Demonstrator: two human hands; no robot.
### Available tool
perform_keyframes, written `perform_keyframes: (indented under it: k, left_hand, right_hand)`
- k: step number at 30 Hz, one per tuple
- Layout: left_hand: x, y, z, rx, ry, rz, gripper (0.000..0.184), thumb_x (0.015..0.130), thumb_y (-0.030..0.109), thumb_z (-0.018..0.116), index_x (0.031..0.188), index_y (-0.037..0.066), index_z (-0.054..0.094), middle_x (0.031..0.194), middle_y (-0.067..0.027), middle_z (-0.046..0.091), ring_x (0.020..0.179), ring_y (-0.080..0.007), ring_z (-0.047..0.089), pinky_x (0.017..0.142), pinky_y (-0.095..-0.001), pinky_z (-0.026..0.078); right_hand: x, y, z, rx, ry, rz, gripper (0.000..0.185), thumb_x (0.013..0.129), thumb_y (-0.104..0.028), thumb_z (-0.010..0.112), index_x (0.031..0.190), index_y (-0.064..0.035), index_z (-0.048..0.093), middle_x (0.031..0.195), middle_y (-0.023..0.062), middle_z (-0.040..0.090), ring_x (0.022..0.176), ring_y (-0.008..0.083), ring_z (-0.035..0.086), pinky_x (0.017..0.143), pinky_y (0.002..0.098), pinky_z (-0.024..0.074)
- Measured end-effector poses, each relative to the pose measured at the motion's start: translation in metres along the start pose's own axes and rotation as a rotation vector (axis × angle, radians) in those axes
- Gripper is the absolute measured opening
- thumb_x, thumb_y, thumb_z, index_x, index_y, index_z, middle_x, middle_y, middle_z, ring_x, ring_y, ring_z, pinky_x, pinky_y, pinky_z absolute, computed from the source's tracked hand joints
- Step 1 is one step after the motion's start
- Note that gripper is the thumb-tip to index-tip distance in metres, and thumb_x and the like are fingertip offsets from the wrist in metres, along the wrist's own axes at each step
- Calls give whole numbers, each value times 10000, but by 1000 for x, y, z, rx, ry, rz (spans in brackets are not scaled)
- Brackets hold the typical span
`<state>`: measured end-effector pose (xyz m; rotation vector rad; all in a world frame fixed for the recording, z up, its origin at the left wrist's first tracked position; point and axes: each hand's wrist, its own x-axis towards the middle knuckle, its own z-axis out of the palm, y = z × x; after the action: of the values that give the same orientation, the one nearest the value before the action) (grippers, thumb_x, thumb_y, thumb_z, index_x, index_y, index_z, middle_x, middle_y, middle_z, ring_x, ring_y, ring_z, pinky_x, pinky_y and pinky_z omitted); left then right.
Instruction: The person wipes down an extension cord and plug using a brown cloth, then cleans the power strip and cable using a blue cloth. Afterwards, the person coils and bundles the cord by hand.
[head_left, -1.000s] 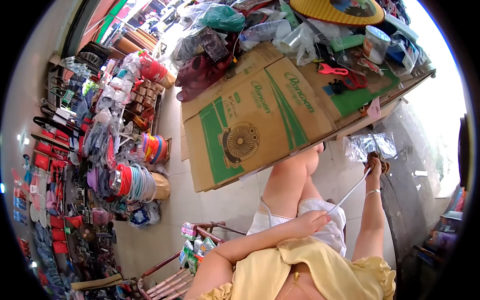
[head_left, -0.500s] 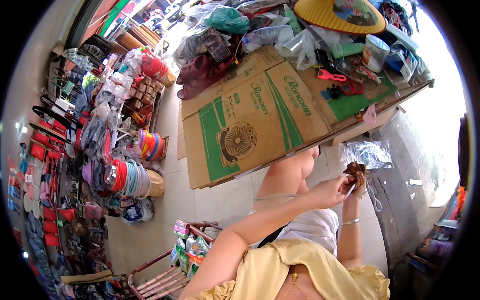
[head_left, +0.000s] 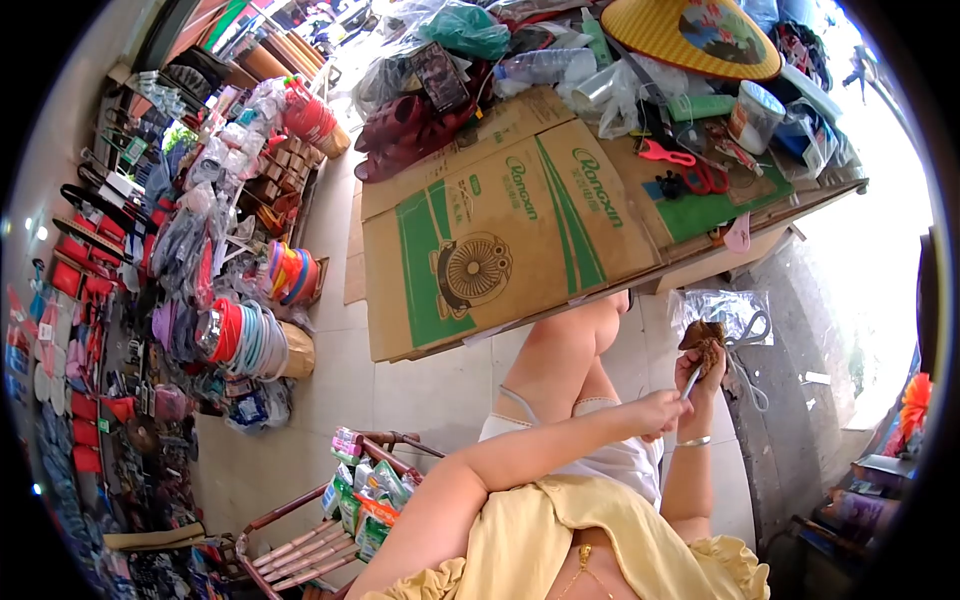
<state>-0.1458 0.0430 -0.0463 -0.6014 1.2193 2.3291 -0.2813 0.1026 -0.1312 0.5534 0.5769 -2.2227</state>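
Observation:
In the head view my right hand [head_left: 710,368], with a bracelet at its wrist, is closed around a small brown crumpled piece [head_left: 704,336]. I cannot make out exactly what this piece is. My left hand [head_left: 660,411] reaches across from the left, its fingers pinched on the lower end of a pale slender strip [head_left: 692,378]. The strip's upper end meets the brown piece at my right hand; whether it is cord or a thin stick I cannot tell. A grey-white cord [head_left: 758,392] loops and hangs just right of my right hand.
A table topped with a flattened cardboard box [head_left: 520,225] stands ahead, bearing red scissors [head_left: 705,180], maroon shoes [head_left: 405,130] and a straw hat [head_left: 650,30]. Clear plastic [head_left: 690,305] lies beyond my hands. A bamboo chair [head_left: 300,560] with packets is at lower left; goods line the left wall.
My left hand has drawn away from the right, down and left, exposing more of the pale strip. The cord loop beside my right hand has risen. The whole view has shifted slightly.

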Motion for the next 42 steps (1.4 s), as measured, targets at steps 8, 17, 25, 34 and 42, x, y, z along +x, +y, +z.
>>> perform_keyframes:
  k: [8,17,25,34,42]
  left_hand:
    - [-2,-9,-7,275,234,184,189,930,226,385,913,48,448,520,29,330,348,-71,258,315,-252,201]
    - [-42,-14,-4,369,326,256,174,931,223,421,909,61,483,541,35,357,429,-62,327,380,-227,257]
    - [-108,-12,0,90,166,-12,163,932,167,386,997,48,478,561,65,321,445,-35,251,406,-189,215]
    - [-83,7,-30,354,205,100,203,934,174,397,1042,44,509,573,70,348,488,-15,303,437,-191,260]
    - [-99,49,-22,412,226,172,220,923,152,383,1043,45,533,572,78,344,500,-1,287,448,-175,244]
  right_hand:
    - [34,11,1,-219,27,68,208,764,-256,595,851,-74,549,631,30,538,484,136,500,402,236,390]
    - [60,5,17,-371,127,72,187,772,-247,591,880,-98,555,664,26,556,501,140,515,387,228,390]
    - [95,-20,-49,-412,227,-52,181,785,-274,589,834,-106,541,625,26,544,479,155,506,401,263,413]
    - [12,34,15,-267,158,156,251,827,-330,592,974,-129,561,825,22,607,644,124,564,516,282,443]
    - [-18,50,5,-165,-81,375,426,896,-446,401,1127,-119,546,950,104,616,841,219,587,748,381,479]
